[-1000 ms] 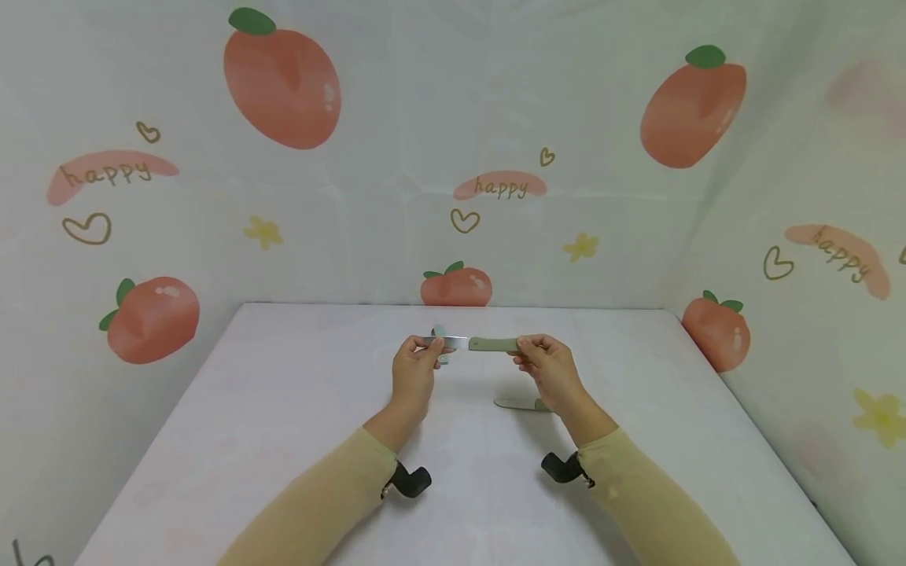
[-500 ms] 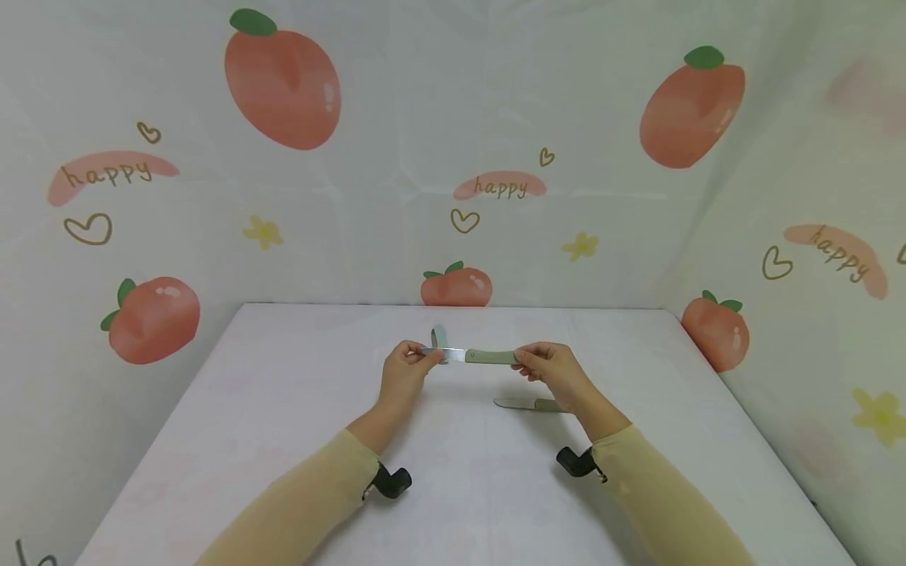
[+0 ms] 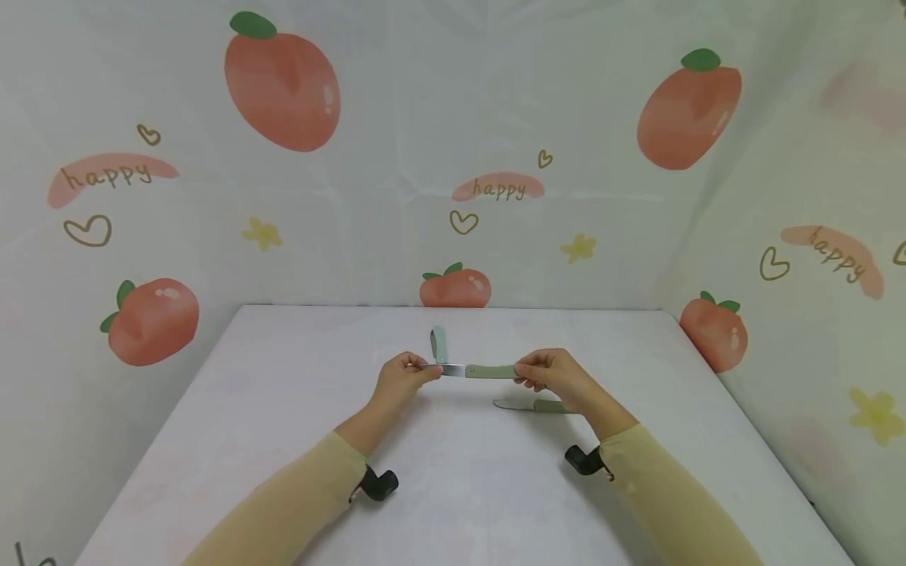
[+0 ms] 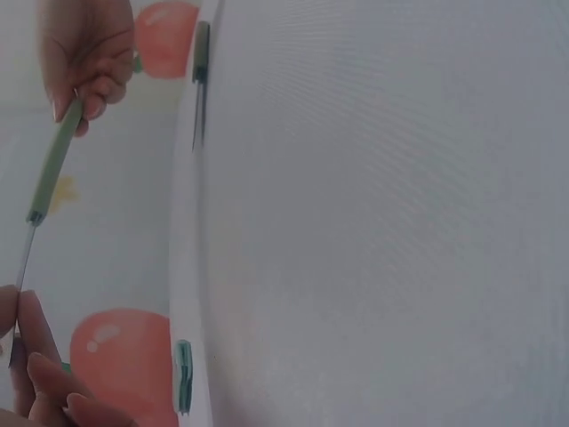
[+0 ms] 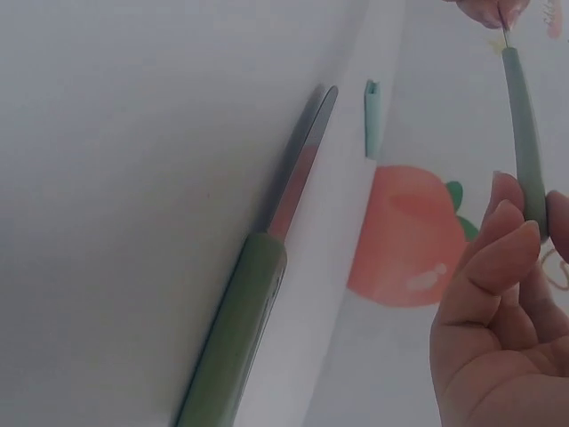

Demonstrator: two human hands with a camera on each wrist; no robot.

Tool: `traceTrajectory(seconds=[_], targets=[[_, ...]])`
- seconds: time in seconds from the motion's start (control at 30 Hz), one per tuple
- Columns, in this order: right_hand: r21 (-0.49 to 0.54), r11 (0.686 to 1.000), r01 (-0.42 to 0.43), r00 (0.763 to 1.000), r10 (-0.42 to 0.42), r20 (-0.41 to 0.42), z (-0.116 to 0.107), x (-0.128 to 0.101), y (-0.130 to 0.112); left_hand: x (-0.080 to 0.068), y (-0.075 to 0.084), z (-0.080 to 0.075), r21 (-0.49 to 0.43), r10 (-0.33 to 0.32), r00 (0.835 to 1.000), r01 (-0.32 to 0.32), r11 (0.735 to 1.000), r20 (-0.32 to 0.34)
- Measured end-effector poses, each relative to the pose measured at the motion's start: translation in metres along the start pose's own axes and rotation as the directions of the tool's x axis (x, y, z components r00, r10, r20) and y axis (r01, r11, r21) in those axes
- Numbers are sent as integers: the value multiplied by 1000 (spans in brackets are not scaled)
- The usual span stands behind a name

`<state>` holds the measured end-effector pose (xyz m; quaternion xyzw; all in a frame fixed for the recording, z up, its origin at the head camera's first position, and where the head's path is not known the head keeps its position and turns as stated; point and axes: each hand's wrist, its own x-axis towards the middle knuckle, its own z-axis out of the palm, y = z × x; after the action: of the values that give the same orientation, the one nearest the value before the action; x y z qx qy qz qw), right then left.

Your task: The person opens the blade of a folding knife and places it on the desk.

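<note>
- A green-handled knife (image 3: 473, 369) was held level above the table (image 3: 233, 424) between the two hands: the blade tip was pinched by the left hand (image 3: 398, 379), and the handle end was gripped in the curled fingers of the right hand (image 3: 552, 376).
- Compared with a second earlier, both hands and the knife were found lower and nearer to the person; the grips were unchanged.
- A small pale-green sheath (image 3: 439, 344), formerly half hidden behind the left hand, was now seen in full on the table just beyond that hand.
- A second knife (image 3: 532, 406) was left lying on the table, just under the right hand, untouched.
- Judgement: the bare blade was kept apart from its sheath; only carrying was recorded.
</note>
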<state>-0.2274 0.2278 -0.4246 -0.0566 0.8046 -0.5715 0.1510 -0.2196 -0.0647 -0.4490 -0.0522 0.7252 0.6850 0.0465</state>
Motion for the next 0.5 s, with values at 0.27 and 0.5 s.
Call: traceTrajectory(seconds=[0.27, 0.5], targets=[[-81, 996, -35, 999, 37, 29, -3, 1, 1, 0, -4, -3, 140, -46, 998, 41, 989, 32], [-71, 995, -65, 996, 69, 50, -5, 4, 3, 5, -6, -3, 223, -65, 995, 48, 974, 69]])
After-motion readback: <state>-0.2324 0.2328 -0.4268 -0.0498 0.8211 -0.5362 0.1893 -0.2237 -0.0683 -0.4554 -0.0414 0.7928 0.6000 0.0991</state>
